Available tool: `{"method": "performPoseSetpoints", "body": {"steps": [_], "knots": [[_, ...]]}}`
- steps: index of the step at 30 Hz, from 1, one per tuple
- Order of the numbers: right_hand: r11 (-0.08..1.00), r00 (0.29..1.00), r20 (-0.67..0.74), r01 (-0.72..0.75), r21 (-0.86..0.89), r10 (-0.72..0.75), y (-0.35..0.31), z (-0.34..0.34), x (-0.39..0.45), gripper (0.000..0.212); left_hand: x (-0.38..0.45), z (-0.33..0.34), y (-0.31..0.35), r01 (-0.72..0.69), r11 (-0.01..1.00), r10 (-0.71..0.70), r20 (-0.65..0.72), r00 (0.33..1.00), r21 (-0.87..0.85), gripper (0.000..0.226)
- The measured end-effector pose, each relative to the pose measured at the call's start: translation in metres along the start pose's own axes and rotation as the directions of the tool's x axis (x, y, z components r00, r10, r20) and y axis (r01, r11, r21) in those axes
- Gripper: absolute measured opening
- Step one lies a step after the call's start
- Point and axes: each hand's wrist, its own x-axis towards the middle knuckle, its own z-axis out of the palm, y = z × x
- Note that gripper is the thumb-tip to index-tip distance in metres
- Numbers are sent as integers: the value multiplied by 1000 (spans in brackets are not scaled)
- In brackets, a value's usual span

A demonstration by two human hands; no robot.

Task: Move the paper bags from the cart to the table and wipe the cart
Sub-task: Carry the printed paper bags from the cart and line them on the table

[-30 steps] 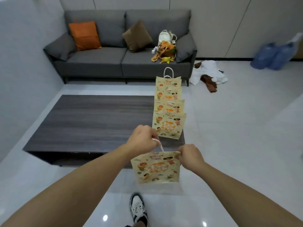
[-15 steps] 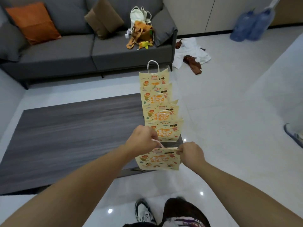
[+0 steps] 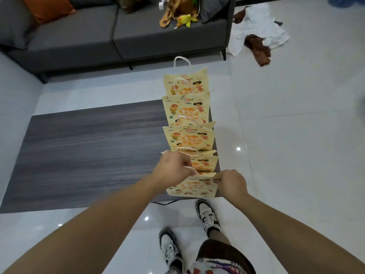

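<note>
A cream paper bag (image 3: pixel 192 187) with orange cartoon print sits at the near right corner of the dark wooden table (image 3: pixel 88 151). My left hand (image 3: pixel 173 168) grips its white handle. My right hand (image 3: pixel 231 181) pinches the bag's top right edge. Behind it, a row of several matching paper bags (image 3: pixel 187 111) stands upright along the table's right edge, one behind the other. The cart is out of view.
A grey sofa (image 3: pixel 98 38) with cushions and a pile of toys (image 3: pixel 177 14) lies beyond the table. Crumpled white and brown clothes (image 3: pixel 256 36) lie on the tiled floor at the back right. My feet in sneakers (image 3: pixel 207 214) stand just before the table.
I have stepped closer and the bag has come forward from in front of the table to its near right corner, joining the row. Both hands keep their hold.
</note>
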Motion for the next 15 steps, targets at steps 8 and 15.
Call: {"method": "performPoseSetpoints", "body": {"steps": [8, 15], "knots": [[992, 990, 55, 128, 19, -129, -4, -13, 20, 28, 14, -1, 8, 71, 997, -70, -30, 997, 31, 12], [955, 959, 13, 280, 93, -283, -48, -43, 0, 46, -10, -18, -6, 125, 992, -123, -76, 989, 23, 15]]}}
